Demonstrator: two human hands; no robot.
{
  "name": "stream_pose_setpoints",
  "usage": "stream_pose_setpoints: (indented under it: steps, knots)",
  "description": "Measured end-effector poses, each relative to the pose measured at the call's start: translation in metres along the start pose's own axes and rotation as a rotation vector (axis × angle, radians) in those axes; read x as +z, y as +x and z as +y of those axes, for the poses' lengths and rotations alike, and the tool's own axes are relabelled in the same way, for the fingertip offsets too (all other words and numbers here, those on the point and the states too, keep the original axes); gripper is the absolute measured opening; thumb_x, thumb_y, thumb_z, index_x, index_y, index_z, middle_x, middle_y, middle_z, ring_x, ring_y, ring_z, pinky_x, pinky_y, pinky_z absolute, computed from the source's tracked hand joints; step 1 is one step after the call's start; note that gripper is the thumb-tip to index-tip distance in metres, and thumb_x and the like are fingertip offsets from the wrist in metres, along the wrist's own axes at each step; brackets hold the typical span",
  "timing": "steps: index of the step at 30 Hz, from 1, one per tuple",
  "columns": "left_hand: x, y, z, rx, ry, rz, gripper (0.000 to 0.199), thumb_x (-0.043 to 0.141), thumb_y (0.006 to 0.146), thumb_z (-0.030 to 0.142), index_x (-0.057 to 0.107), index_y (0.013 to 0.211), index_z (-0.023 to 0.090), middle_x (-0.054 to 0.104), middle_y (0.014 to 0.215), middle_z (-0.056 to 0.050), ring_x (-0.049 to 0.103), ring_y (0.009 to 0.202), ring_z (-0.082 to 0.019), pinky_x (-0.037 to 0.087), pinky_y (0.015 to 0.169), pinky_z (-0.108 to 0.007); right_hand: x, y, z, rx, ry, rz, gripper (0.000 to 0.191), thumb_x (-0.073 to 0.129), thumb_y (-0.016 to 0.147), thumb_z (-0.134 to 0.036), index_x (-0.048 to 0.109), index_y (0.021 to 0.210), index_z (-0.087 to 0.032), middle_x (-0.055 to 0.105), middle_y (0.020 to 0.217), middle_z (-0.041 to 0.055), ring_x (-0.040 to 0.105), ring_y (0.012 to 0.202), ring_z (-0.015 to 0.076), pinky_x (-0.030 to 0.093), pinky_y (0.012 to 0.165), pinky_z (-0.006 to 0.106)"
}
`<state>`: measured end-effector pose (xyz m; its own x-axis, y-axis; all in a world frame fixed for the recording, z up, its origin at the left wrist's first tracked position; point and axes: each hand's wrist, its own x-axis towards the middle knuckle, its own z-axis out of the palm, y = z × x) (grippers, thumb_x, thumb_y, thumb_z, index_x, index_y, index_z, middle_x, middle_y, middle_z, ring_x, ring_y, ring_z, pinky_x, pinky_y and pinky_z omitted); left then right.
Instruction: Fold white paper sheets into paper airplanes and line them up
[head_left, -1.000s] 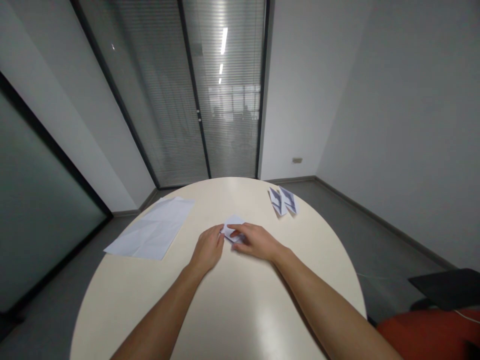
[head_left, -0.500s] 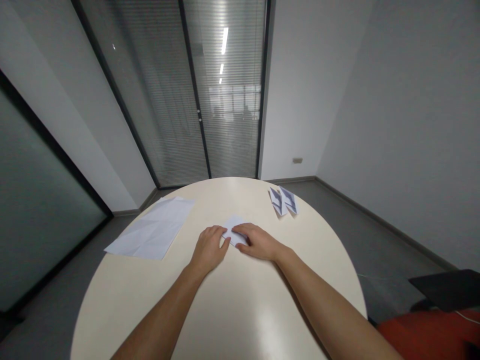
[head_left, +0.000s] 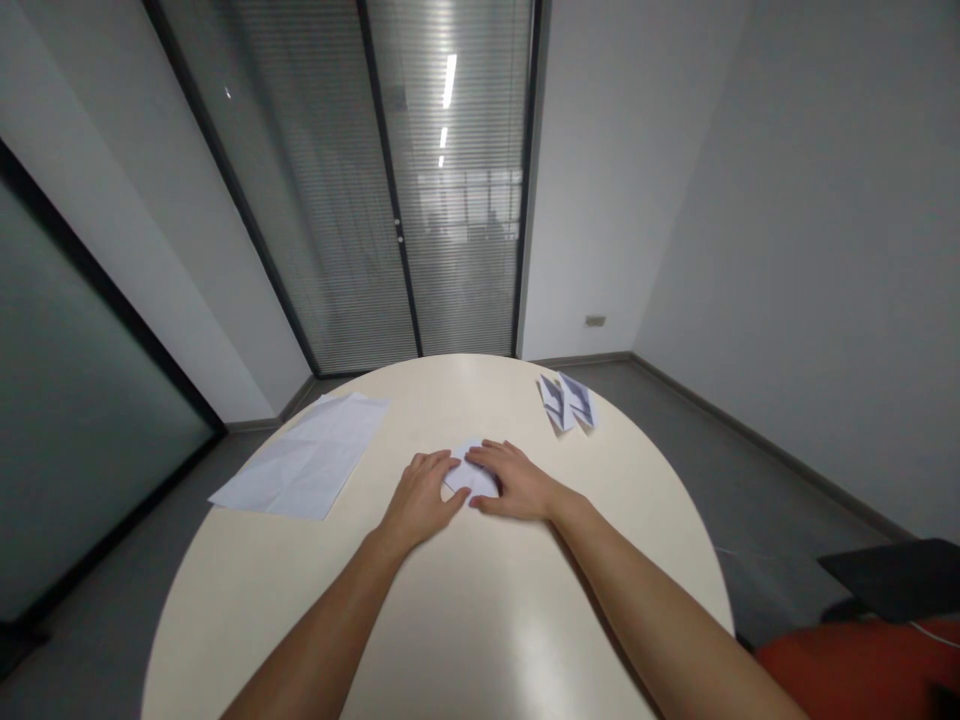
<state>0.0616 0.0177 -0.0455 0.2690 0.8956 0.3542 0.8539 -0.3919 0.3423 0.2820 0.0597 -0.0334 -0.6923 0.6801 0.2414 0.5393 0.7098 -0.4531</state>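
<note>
A small piece of folded white paper [head_left: 471, 479] lies on the table between my two hands. My left hand [head_left: 421, 500] holds its left side, fingertips on the upper left edge and thumb at the lower edge. From the right, my right hand [head_left: 517, 482] grips the same paper, with its fingers over the upper part and the thumb near the bottom corner. The two thumb tips almost meet. Part of the paper's right side is hidden under my right hand.
A large creased white sheet [head_left: 311, 460] rests at the left of the round cream table [head_left: 450, 620]. Two folded paper pieces [head_left: 568, 403] stand near the far right edge. Beyond the table's right side are a red seat [head_left: 847, 660] and a dark flat panel [head_left: 896, 580].
The folded paper has turned slightly and shows more of its face between my hands. Both thumbs have shifted a little to a lower corner. Everything else stays put.
</note>
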Motion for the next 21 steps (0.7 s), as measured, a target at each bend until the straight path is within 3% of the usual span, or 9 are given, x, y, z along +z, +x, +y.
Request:
stream_pose_setpoints:
  steps: [3, 11, 21]
  knots:
    - [0.0003, -0.0012, -0.0004, 0.018, -0.026, -0.019, 0.045, 0.072, 0.087, 0.035, 0.067, 0.128, 0.017, 0.065, 0.138, -0.011, 0.056, 0.124, -0.03, 0.044, 0.11, -0.047, -0.0009, -0.0011, 0.0002, 0.053, -0.018, -0.051, 0.085, 0.075, 0.078, -0.058, 0.05, 0.15, -0.021, 0.047, 0.156, 0.0152, 0.032, 0.15, 0.0397, 0.016, 0.122, 0.064]
    - [-0.0001, -0.0015, -0.0007, 0.039, -0.074, -0.018, 0.046, 0.074, 0.086, 0.034, 0.067, 0.128, 0.017, 0.066, 0.137, -0.012, 0.057, 0.123, -0.029, 0.045, 0.11, -0.047, -0.0004, -0.0016, 0.0057, 0.112, -0.028, -0.071, 0.099, 0.072, 0.074, -0.075, 0.048, 0.152, -0.019, 0.042, 0.16, 0.0162, 0.027, 0.152, 0.0406, 0.013, 0.123, 0.064]
    - [0.0033, -0.0023, -0.0032, 0.086, -0.096, 0.022, 0.039, 0.069, 0.088, 0.027, 0.067, 0.127, 0.018, 0.067, 0.134, -0.011, 0.058, 0.12, -0.028, 0.047, 0.109, -0.048, 0.0016, 0.001, 0.0072, 0.101, -0.072, 0.008, 0.069, 0.066, 0.088, -0.053, 0.055, 0.146, -0.019, 0.054, 0.151, 0.0127, 0.038, 0.146, 0.0391, 0.026, 0.12, 0.059]
